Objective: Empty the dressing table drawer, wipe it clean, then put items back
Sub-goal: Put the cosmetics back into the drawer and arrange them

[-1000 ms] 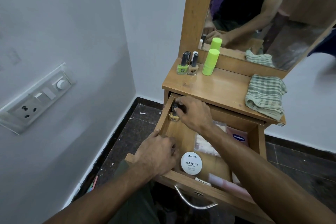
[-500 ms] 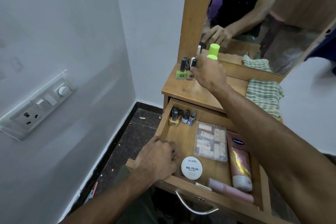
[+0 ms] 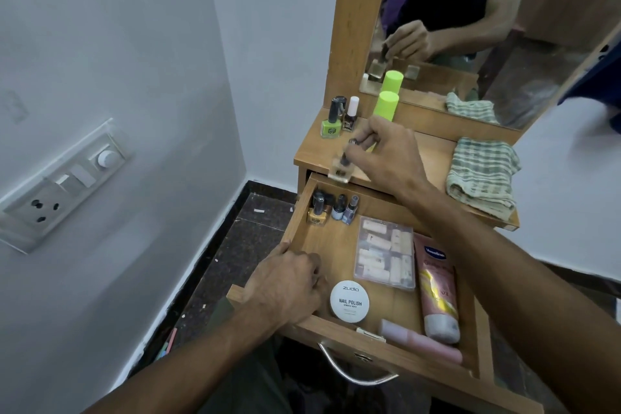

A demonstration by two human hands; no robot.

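The wooden drawer (image 3: 332, 245) is pulled out. My left hand (image 3: 285, 286) grips its left wall near the front corner. Over the tabletop's front edge, my right hand (image 3: 386, 158) holds a blurred, pale nail polish bottle (image 3: 341, 171) by its dark cap. At the drawer's back left stand a gold polish bottle (image 3: 317, 210) and two small bluish bottles (image 3: 344, 208). Also inside lie a clear plastic box (image 3: 384, 252), a pink Vaseline tube (image 3: 437, 289), a round white nail polish wipes tin (image 3: 349, 301) and a pink tube (image 3: 420, 341).
On the tabletop (image 3: 433, 151) stand a green polish bottle (image 3: 331, 126), a dark bottle with a white cap (image 3: 351, 114) and a neon green cylinder (image 3: 386, 106). A folded checked cloth (image 3: 482, 175) lies at its right. A mirror (image 3: 470, 27) rises behind; a wall with a socket panel (image 3: 60, 181) is left.
My right hand left the drawer's back left corner, reached to the bottles on the tabletop, and now holds one lifted over the table's front edge. My left hand stayed on the drawer.
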